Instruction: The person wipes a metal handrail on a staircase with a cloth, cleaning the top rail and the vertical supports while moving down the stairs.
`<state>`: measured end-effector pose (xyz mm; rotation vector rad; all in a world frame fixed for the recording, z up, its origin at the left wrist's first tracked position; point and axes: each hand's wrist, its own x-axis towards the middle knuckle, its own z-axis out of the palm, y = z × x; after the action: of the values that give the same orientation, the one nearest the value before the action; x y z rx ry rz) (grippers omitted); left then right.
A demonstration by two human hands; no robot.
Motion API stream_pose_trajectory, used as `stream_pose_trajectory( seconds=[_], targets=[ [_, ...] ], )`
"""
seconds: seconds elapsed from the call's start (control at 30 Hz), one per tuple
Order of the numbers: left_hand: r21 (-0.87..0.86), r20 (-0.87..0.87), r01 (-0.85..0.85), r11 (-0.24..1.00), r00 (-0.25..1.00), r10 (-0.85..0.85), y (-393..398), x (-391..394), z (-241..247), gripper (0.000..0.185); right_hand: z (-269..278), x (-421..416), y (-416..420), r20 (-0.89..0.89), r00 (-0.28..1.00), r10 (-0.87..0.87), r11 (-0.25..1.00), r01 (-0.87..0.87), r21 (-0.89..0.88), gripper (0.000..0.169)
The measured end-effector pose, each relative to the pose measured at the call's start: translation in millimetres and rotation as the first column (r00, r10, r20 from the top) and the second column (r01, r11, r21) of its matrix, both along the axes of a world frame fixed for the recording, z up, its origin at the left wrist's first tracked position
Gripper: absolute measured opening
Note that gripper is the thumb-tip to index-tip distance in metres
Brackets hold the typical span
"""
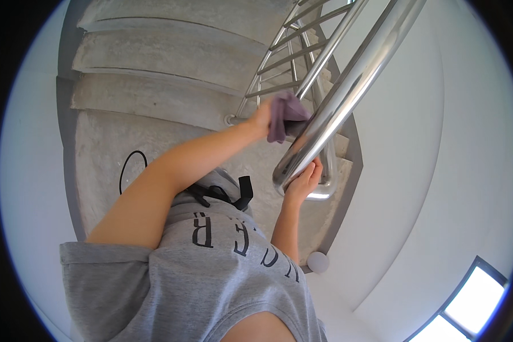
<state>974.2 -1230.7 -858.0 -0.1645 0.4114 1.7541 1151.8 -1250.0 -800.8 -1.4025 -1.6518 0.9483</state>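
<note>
My left hand (262, 119) holds a crumpled purple cloth (287, 109), slightly blurred, which lies against a metal tube beside the thick polished handrail (346, 96). Part of that hand's fingers is hidden by the cloth. Lower down, my right hand (304, 181) grips the underside of the handrail near its rounded lower end, with the fingers curled at the tube and the thumb side partly hidden. Thinner metal bars of the railing (278, 64) run behind and above the left hand.
Curved concrete steps (154, 51) fill the upper left. White walls (393, 171) rise at both sides, with a window (474, 299) at lower right. A round whitish object (318, 262) lies by the wall base. A black cord (133, 154) loops near my left forearm.
</note>
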Motion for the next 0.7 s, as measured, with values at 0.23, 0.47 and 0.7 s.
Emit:
stream_pose_trajectory(
  seconds=[0.23, 0.47, 0.7],
  targets=[
    [-0.173, 0.106, -0.318, 0.932, 0.935, 0.339, -7, -57, -43, 0.044, 2, 1, 3, 0.044, 0.998, 0.034, 0.999, -0.034, -0.007, 0.033],
    [-0.371, -0.495, -0.184, 0.91, 0.868, -0.026, 6, 44, -56, 0.042, 24, -33, 0, 0.079, 0.966, 0.245, 0.964, -0.251, 0.085, 0.076],
    [-0.482, -0.501, 0.072, 0.873, 0.795, -0.342, 3, 52, -133, 0.044, 32, -39, -7, 0.024, 0.983, 0.183, 0.983, -0.183, 0.011, 0.075]
  ],
)
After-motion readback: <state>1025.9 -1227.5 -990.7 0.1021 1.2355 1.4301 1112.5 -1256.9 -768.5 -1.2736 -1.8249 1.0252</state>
